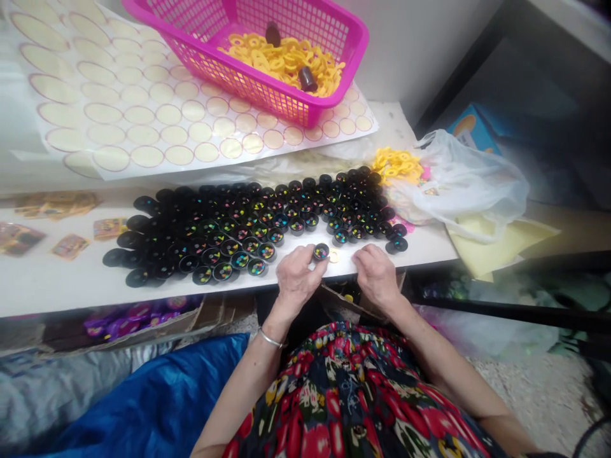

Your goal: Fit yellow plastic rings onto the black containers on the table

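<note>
Between the thumb and fingers of my left hand (300, 275) is a small black cup (321, 252) with bright coloured bits inside. Just right of it, a pale yellow disc (334, 255) lies by the table's front edge. My right hand (377, 273) is closed, fingertips pinched together near the tabletop; whatever they hold, if anything, is too small to make out. Behind both hands spread rows of similar black cups (229, 247), packed close together, most with coloured pieces showing inside. A few cups (397, 243) stand to the right of my right hand.
A pink basket (351, 48) of yellow rings stands behind on a sheet of round stickers (157, 135). More yellow rings (396, 164) lie beside a clear plastic bag (472, 181) at right. Small printed cards (69, 247) lie at left. Boxes with purple packets (138, 315) sit below the table edge.
</note>
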Demonstrator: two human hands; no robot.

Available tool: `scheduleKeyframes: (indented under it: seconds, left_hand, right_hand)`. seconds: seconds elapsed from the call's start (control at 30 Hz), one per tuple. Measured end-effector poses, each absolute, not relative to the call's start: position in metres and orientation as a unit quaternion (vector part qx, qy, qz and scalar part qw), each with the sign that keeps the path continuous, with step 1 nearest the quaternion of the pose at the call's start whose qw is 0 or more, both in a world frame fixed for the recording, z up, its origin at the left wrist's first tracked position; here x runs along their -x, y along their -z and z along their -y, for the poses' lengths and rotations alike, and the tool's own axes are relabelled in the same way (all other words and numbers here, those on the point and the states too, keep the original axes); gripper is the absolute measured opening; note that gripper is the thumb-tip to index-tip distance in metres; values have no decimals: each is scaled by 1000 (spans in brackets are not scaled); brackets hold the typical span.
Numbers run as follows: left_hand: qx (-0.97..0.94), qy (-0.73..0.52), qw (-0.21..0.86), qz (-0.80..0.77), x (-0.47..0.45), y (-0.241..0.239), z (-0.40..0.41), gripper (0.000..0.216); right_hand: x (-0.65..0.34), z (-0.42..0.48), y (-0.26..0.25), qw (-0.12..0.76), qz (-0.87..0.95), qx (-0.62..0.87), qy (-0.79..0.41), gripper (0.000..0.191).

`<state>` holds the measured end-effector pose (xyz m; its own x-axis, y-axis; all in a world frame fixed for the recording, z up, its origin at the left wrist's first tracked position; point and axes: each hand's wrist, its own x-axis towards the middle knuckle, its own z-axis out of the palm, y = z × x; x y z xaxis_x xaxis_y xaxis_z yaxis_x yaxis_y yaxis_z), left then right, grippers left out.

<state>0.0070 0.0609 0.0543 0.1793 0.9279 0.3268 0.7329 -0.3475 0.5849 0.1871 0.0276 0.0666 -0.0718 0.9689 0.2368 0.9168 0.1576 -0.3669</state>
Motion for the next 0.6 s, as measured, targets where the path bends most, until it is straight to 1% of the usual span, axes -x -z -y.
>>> scheduleKeyframes:
  seconds: [0.07,0.17,0.23,0.3,0.47,0.6]
  left_hand:
    - [-754,-326,148,-551,-7,-53,-61,18]
    - [-754,-324,141,-554,-7,-50,-60,18]
    - [-754,-321,136,-557,-7,-49,-59,18]
    - [-755,-318,136,-557,-6,-49,-59,16]
    - [-758,-314,142,-554,-6,-47,-59,11]
    - [-758,-316,134,-555,-6,-46,-59,10]
  right_hand:
    - [-183,-29,-70,231,738,632,-52,23]
    - [-171,-33,-80,276,748,599,-68,21]
    - [-162,-39,-88,285,765,572,-76,20]
    - [-153,-47,-94,271,785,553,-72,22]
    - [-140,-60,-99,195,810,551,-42,25]
    - [-138,-61,-97,168,815,554,-30,24]
